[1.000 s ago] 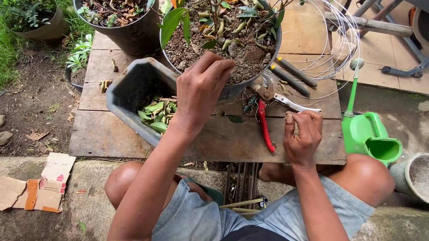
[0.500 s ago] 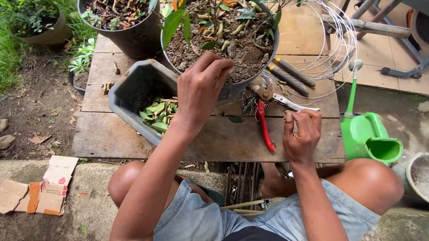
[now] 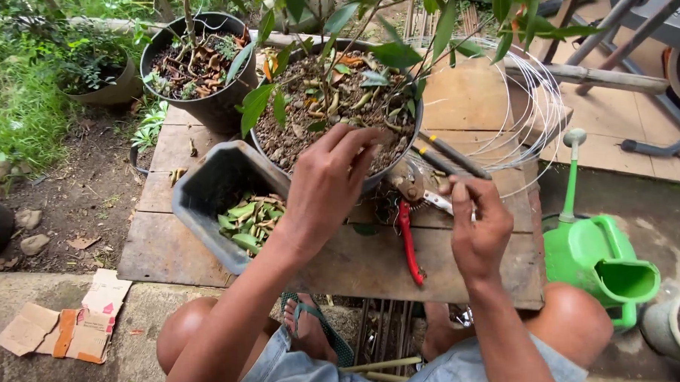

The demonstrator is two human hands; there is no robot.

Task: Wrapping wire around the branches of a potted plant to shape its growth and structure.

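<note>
Left hand: my left hand [image 3: 326,189] lies on the near rim of the big black pot [image 3: 389,174], fingers loosely spread and reaching into the soil at 12 o'clock; it pinches nothing that I can see.
Right hand: my right hand [image 3: 478,232] sits at 3 o'clock from the left one, fingertips pressed together above the wooden platform [image 3: 165,249]; whether something thin is pinched there I cannot tell.
Pruning shears: red-handled shears [image 3: 409,238] lie on the boards between my two hands, blades toward the pot, the right hand's fingertips just beside their metal head.
Tub: a grey tub [image 3: 204,201] of cut green leaves [image 3: 247,219] leans at 9 o'clock from the left hand, touching the pot.
Wire: a coil of thin wire [image 3: 535,119] rests at 1 o'clock.
Watering can: a green watering can [image 3: 597,260] stands at 3 o'clock, off the platform.
</note>
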